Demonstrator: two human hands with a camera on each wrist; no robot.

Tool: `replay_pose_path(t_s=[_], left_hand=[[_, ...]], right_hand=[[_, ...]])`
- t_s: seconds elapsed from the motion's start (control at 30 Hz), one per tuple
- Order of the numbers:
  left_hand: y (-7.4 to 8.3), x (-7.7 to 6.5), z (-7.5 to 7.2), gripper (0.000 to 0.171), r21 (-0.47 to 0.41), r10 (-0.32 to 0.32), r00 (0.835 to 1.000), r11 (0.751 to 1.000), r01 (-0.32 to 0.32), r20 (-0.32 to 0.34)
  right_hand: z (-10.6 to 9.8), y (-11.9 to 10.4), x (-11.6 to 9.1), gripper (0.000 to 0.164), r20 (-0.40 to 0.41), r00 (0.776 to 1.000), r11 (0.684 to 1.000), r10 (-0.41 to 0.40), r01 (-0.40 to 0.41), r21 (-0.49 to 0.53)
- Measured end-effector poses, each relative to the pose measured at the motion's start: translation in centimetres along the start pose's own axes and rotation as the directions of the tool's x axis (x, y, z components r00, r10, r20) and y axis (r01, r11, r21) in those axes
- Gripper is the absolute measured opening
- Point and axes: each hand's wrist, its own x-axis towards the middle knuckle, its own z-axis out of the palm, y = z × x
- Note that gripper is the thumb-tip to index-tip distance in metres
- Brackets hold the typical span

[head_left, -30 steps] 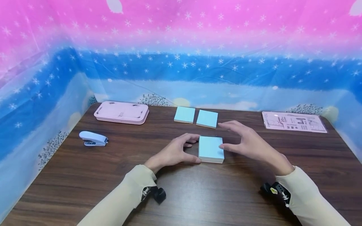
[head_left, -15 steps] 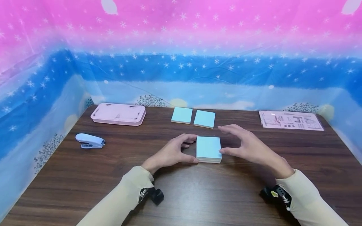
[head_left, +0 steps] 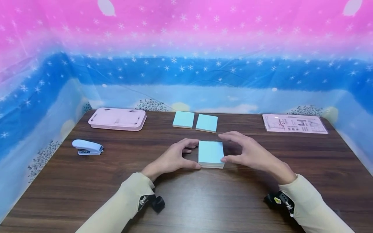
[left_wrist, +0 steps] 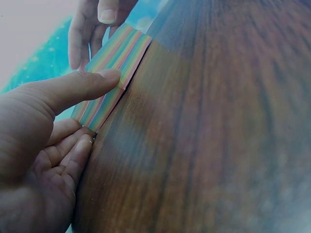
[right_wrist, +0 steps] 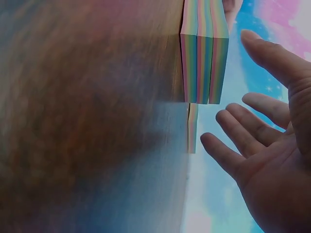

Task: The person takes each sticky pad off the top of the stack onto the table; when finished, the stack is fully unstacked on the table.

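Note:
A stack of three pale blue sticky note pads (head_left: 210,152) lies mid-table, its layered sides showing rainbow stripes in both wrist views. My left hand (head_left: 173,157) holds the stack's left side, thumb (left_wrist: 92,87) at the near corner and fingers toward the far corner. On the other side is my right hand (head_left: 250,152), fingers loosely extended and spread; its thumb tip overlaps the stack's right edge in the head view. The right wrist view shows the palm and fingers (right_wrist: 243,131) relaxed, apart from the stack. Farther back lie two single sticky note pads, left (head_left: 183,119) and right (head_left: 207,123).
At the back left sits a pink pencil case (head_left: 117,119), with a light blue stapler (head_left: 87,147) in front of it. A pink printed flat packet (head_left: 295,123) lies at the back right. Patterned cloth (head_left: 186,74) hangs behind the wooden table (head_left: 201,200).
My right hand has come slightly nearer to me along the stack's right side, its thumb sliding toward the near corner. The left hand keeps its place at the stack. The head view has shifted slightly.

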Motion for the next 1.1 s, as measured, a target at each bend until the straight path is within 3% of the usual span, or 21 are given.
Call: replay_pose_path(t_s=[0.33, 1.1], left_hand=[[0.03, 0.08, -0.18, 0.082, -0.012, -0.004, 1.0, 1.0, 0.004, -0.001], [-0.16, -0.05, 0.0, 0.081, -0.018, 0.003, 1.0, 1.0, -0.003, -0.004]], right_hand=[[0.15, -0.12, 0.23, 0.079, 0.028, 1.0, 1.0, -0.015, 0.014, 0.024], [0.47, 0.02, 0.23, 0.089, 0.091, 0.994, 0.998, 0.056, -0.052, -0.044]])
